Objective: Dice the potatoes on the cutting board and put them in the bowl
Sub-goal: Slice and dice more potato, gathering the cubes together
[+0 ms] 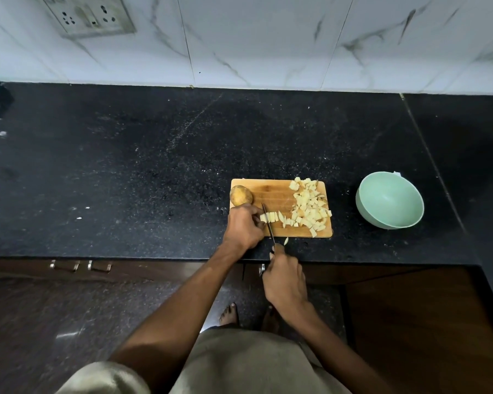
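Left hand (244,224) pins potato strips (271,216) at the near-left of the cutting board (271,191). Right hand (285,280) is closed around the knife (269,223) handle, blade across the strips, probably touching the board. Diced pile (309,206) covers the board's right side, whole potato (241,194) at far-left corner. Green bowl (390,199) stands apart on the right; one piece (286,240) lies on the counter (125,166)

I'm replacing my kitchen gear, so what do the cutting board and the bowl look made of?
Cutting board: wood or bamboo, with tan grain lines and a matte face. Bowl: probably plastic or melamine, in even mint green with a soft sheen, though ceramic can't be ruled out.
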